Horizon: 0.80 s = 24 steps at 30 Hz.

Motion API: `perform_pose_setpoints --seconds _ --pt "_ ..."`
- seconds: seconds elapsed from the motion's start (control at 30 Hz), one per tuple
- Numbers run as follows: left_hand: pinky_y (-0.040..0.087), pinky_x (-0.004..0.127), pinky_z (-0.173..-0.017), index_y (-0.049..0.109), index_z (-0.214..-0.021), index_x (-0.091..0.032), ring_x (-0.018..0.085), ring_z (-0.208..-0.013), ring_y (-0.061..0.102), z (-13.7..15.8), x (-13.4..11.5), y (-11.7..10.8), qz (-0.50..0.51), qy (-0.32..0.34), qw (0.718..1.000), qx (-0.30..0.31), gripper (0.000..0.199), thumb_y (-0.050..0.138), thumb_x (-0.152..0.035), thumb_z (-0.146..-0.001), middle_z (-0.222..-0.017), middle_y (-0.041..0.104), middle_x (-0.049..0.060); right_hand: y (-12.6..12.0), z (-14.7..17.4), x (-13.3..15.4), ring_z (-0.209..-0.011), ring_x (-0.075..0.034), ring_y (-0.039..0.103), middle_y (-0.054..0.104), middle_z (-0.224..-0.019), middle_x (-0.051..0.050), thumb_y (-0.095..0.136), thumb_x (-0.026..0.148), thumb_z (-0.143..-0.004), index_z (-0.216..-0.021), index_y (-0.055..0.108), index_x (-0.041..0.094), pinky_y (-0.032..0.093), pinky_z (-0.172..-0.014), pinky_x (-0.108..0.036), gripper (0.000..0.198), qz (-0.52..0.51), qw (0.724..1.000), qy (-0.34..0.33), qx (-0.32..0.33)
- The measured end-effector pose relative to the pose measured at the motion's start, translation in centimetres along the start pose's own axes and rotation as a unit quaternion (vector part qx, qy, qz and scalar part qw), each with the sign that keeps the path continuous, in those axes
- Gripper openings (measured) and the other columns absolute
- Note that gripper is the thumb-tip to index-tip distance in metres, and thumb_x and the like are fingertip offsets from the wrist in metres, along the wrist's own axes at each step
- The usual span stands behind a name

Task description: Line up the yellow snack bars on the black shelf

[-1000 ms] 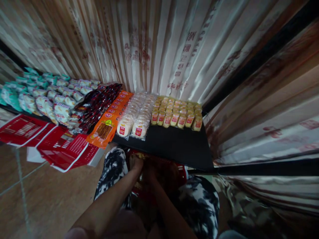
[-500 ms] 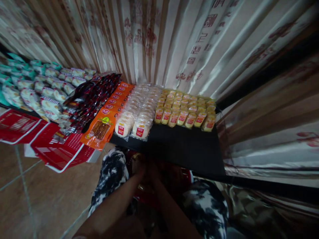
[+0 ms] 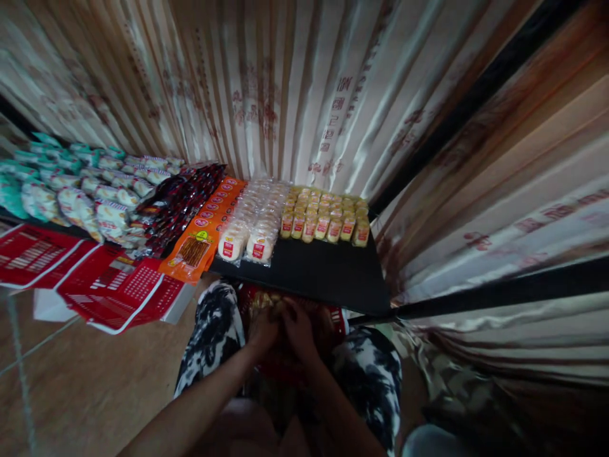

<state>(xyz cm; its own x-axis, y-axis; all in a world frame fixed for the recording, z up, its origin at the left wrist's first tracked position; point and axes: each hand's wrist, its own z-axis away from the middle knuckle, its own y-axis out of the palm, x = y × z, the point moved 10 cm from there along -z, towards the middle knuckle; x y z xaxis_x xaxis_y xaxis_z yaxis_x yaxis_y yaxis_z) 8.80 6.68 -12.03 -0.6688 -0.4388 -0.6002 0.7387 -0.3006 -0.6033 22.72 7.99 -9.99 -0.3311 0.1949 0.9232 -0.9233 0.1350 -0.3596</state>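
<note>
My left hand (image 3: 264,326) and my right hand (image 3: 298,325) reach close together into a dark red basket (image 3: 341,321) between my knees. Small yellow-wrapped snack packets (image 3: 263,299) show at my fingertips; both hands look closed about them, though the shade hides parts of the fingers. Just beyond, on a black tabletop (image 3: 328,273), similar yellow-wrapped packets (image 3: 321,226) stand in tidy rows. To their left lie two rows of clear-wrapped round white crackers (image 3: 259,249) and an orange bag of brown snack sticks (image 3: 193,252).
Dark shiny snack packets (image 3: 178,206) and white-and-green snack packets (image 3: 111,216) fill the table's left side. Red baskets (image 3: 118,289) stand below on the tiled floor (image 3: 95,381). A pleated curtain (image 3: 295,82) hangs behind, with a black bar (image 3: 457,105) at right.
The view has shifted, so the tabletop rows sit further left. My hands show more clearly, with the yellow packets at the fingertips higher and brighter in the basket.
</note>
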Motion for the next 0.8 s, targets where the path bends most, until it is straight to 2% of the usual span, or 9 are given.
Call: perform_pose_setpoints --seconds 0.1,0.27,0.4,0.6,0.8 --pt "0.037 0.029 -0.094 0.057 -0.111 -0.015 0.021 -0.11 0.052 1.1 -0.6 -0.8 0.073 0.044 0.996 -0.01 0.034 0.047 -0.022 -0.079 -0.116 0.059 0.011 -1.0 1.1 2.0 -0.098 -0.021 0.06 0.065 -0.105 -0.009 0.049 0.033 -0.074 -0.104 0.063 0.017 0.044 -0.091 -0.037 0.037 -0.009 0.999 -0.033 -0.004" --pt "0.043 0.028 -0.087 0.052 -0.114 -0.016 0.019 -0.099 0.059 2.7 -1.0 -1.9 0.234 0.033 0.972 -0.02 0.037 0.049 -0.019 -0.077 -0.11 0.063 0.009 -3.0 2.6 3.4 -0.088 -0.02 0.062 0.065 -0.099 -0.01 0.051 0.036 -0.074 -0.1 0.064 0.017 0.049 -0.082 -0.034 0.035 -0.03 0.996 -0.059 -0.057" --pt "0.044 0.024 -0.084 0.052 -0.109 -0.014 0.016 -0.096 0.059 4.6 -3.8 -3.3 0.306 0.089 0.948 -0.021 0.032 0.049 -0.016 -0.077 -0.107 0.063 0.009 -3.0 3.4 4.0 -0.079 -0.019 0.064 0.069 -0.09 -0.006 0.052 0.044 -0.074 -0.098 0.064 0.02 0.051 -0.075 -0.032 0.035 -0.081 0.996 -0.042 -0.018" --pt "0.047 0.021 -0.07 0.05 -0.105 -0.015 0.015 -0.09 0.061 7.3 -6.3 -3.4 0.32 0.088 0.943 0.004 0.024 0.045 -0.016 -0.081 -0.107 0.063 0.009 -4.4 4.6 6.1 -0.074 -0.022 0.066 0.071 -0.079 -0.006 0.058 0.049 -0.068 -0.084 0.066 0.019 0.051 -0.07 -0.033 0.035 -0.147 0.988 -0.038 -0.004" --pt "0.046 0.022 -0.073 0.053 -0.105 -0.015 0.016 -0.091 0.059 8.5 -6.6 -4.0 0.252 0.102 0.962 -0.031 0.025 0.045 -0.017 -0.081 -0.103 0.062 0.008 -4.1 5.4 6.8 -0.07 -0.021 0.066 0.07 -0.077 -0.006 0.062 0.046 -0.064 -0.085 0.064 0.019 0.052 -0.071 -0.034 0.034 -0.181 0.982 -0.045 0.024"
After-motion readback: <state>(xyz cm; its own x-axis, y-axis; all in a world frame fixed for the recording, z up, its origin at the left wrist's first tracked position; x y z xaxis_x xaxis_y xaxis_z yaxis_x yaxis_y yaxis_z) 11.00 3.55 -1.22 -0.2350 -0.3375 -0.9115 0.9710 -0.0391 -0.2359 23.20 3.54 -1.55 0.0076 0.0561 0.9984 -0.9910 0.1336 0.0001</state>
